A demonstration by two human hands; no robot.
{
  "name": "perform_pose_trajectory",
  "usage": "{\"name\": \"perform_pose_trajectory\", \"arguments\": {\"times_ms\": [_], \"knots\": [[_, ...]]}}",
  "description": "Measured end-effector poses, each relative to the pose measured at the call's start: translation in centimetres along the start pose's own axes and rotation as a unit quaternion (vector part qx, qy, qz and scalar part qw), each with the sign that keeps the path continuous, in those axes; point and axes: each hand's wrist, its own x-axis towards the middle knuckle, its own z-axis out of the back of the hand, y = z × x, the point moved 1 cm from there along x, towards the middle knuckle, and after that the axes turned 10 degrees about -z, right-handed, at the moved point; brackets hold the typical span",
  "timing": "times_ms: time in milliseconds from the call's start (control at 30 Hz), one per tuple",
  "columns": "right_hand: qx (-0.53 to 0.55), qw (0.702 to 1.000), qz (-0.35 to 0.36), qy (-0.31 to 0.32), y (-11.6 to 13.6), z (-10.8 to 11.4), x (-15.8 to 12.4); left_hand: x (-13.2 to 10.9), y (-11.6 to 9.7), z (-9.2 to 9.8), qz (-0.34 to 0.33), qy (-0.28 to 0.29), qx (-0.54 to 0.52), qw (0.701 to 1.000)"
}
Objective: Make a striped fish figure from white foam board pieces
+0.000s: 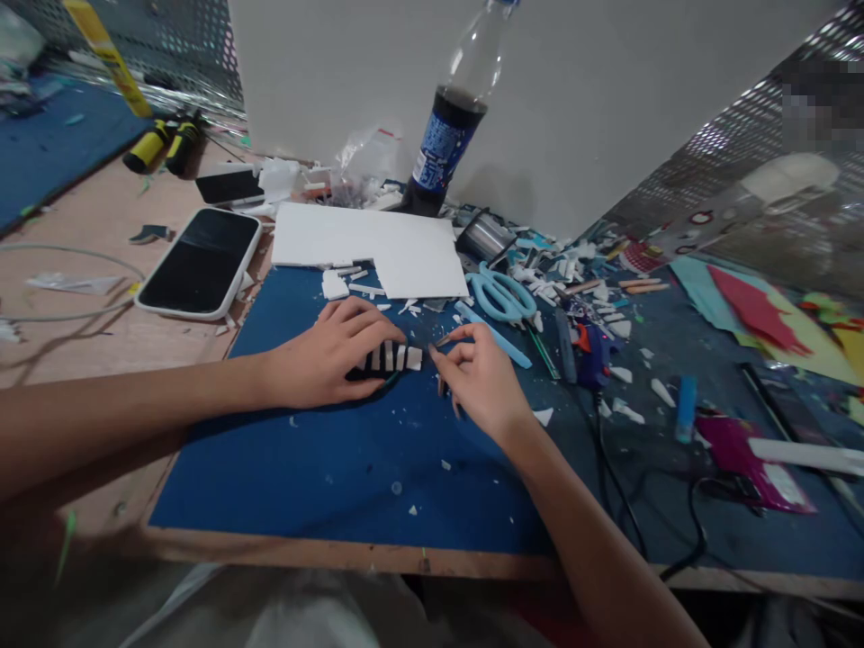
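Observation:
My left hand (337, 353) lies over a small dark piece with white strips across it (398, 357), its fingers curled round the edges and holding it against the blue mat (324, 486). Part of that piece is hidden under the palm. Just to its right, my right hand (481, 376) has thumb and index finger pinched together close to the white end. What the pinch holds, if anything, is too small to make out. Behind the hands lies a white foam sheet (411, 247) with a corner cut out. Light blue scissors (503, 292) rest beyond my right hand.
A phone (202, 261) lies at left. Behind the sheet stands a bottle of dark drink (438, 144) beside a solder-like wire spool (484, 238). White scraps, a blue glue gun (594, 355) with its cable, and coloured sheets (756, 306) cover the right side.

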Motion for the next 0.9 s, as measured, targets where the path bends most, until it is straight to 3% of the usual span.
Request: {"name": "perform_pose_trajectory", "arguments": {"times_ms": [333,900], "knots": [[-0.074,0.995,0.065,-0.03,0.0,-0.6,-0.5,0.0,-0.1,0.0,-0.005,0.014,0.0,1.0],[-0.137,0.987,0.075,-0.03,0.4,-0.6,-1.3,0.0,-0.1,0.1,0.025,0.019,-0.041,0.999]]}}
